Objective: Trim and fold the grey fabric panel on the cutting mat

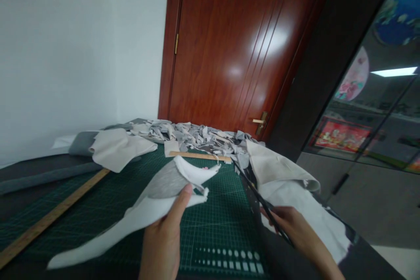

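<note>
My left hand (pixel 163 240) grips a torn piece of grey and white fabric (pixel 166 183), whose long white strip trails down to the left over the mat. My right hand (pixel 295 232) is shut on long dark shears (pixel 262 201), their blades pointing up and away toward the back of the green cutting mat (pixel 223 223). Beside the shears, a large cream and white cloth (pixel 282 170) drapes over the mat's right edge and lies under my right hand. The two hands are apart, and the fabric does not visibly touch the shears.
A wooden ruler (pixel 55 214) lies along the mat's left side, and another (pixel 200 155) crosses its far end. Behind it is a heap of grey and white fabric scraps (pixel 193 135). A beige cloth (pixel 118 148) lies at left. A wooden door (pixel 229 52) stands beyond.
</note>
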{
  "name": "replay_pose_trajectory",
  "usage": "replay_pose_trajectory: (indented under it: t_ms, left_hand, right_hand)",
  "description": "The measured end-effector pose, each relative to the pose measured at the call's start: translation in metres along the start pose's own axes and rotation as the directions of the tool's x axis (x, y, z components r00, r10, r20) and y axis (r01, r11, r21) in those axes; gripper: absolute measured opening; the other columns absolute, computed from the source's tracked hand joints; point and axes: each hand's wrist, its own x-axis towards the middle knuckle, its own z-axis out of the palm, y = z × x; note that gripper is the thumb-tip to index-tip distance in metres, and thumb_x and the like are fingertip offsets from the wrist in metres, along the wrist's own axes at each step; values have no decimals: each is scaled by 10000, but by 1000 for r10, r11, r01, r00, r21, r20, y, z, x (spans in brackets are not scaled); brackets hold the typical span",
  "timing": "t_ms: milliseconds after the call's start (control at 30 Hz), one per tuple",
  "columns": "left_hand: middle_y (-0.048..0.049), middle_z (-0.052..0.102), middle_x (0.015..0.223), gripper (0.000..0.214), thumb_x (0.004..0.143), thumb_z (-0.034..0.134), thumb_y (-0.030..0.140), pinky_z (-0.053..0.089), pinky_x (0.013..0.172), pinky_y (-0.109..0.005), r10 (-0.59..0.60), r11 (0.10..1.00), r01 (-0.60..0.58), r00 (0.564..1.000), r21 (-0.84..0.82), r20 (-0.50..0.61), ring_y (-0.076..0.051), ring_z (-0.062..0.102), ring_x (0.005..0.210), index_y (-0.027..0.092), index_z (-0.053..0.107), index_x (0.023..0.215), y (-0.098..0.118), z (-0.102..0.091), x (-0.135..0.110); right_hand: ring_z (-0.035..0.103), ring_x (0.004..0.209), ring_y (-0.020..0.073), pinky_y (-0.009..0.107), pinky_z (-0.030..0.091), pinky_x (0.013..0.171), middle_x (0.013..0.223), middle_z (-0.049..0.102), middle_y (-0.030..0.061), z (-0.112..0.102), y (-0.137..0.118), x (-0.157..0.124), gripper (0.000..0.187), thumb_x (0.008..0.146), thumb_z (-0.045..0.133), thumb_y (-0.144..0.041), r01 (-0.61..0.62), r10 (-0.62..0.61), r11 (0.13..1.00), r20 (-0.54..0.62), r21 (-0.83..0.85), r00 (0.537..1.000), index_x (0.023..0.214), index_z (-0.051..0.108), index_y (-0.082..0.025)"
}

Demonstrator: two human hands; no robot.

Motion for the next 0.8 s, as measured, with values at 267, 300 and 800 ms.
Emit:
replay_pose_trajectory:
  t_ms: [267,300,800]
  left_hand:
    - [-39,754,1076,213,781,773,345,395,1126,-473,109,974,-124,990,190,88,-311,576,1241,217,738,947,-5,-15,10]
    - [-43,757,1066,226,786,768,357,405,1117,-476,117,971,-133,989,199,89,-314,587,1227,209,737,955,-6,-15,10]
    - [-47,791,862,217,807,742,444,605,876,-386,389,836,-380,919,396,60,-302,735,935,233,774,846,-36,-7,-16]
  right_hand:
    - [725,944,312,310,512,704,996,764,196,58,-66,89,369,843,626,-438,-98,35,904,-158,-416,987,932,753,-103]
    - [723,953,316,318,520,722,1006,760,201,64,-68,92,377,838,637,-428,-98,30,900,-164,-424,986,959,747,-88]
    - [701,996,352,374,517,796,1022,740,234,69,-65,103,289,837,668,-273,-7,-43,850,-83,-527,996,1011,714,-48]
